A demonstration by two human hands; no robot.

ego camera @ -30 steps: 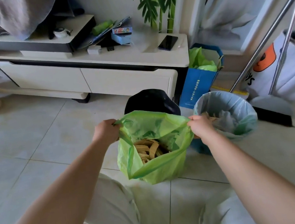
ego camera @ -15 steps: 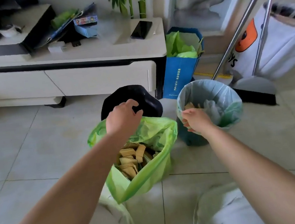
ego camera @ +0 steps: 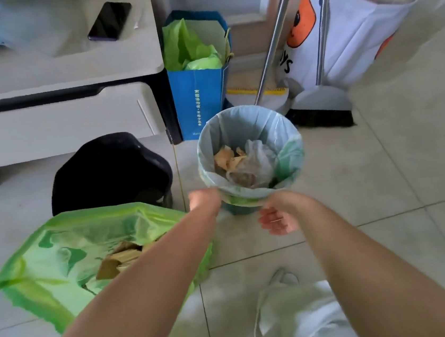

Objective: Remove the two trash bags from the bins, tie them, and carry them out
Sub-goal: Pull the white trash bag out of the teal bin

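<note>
Fingers off the green bag point(ego camera: 68, 258), both hands now at the second bin point(ego camera: 244, 208)

Half a second ago the left hand point(ego camera: 204, 201) was on the green bag's mouth; now it reaches the near rim of the pale bag point(ego camera: 239, 127) lining that bin, too blurred to tell whether its fingers pinch the fold. The right hand point(ego camera: 275, 219) hangs just under the rim, palm up, fingers loosely curled round nothing. The green bag sits open and untied on the floor point(ego camera: 383, 177) beside the emptied black bin point(ego camera: 110, 170). By my judgement the first bag is out but not tied, and the second, still seated in its bin, is next to be peeled off
</note>
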